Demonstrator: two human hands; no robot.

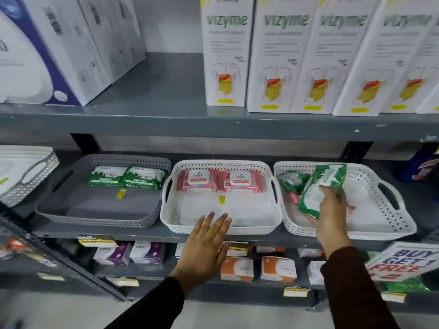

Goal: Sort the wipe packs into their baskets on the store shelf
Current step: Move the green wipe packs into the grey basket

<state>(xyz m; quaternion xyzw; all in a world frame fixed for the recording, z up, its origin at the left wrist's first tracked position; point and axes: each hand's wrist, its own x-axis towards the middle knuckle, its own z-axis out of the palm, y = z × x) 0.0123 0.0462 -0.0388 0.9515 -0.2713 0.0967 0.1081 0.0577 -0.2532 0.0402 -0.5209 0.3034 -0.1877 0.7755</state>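
Observation:
Three baskets stand side by side on the middle shelf. The grey basket (54,205) on the left holds two green wipe packs (126,178) at its back. The middle white basket (166,214) holds two pink wipe packs (221,180) at its back. The right white basket (389,210) holds another green pack (291,179) and a pink pack (293,198), partly hidden. My right hand (332,207) grips a green wipe pack (320,186), tilted above the right basket. My left hand (204,243) is flat, fingers apart, at the front rim of the middle basket, holding nothing.
Tall white boxes (282,58) line the upper shelf, with white and blue cartons (35,55) at the left. A stack of white baskets (26,172) sits at far left. Small boxes (237,269) and price tags fill the lower shelf. A sale sign (403,262) hangs at lower right.

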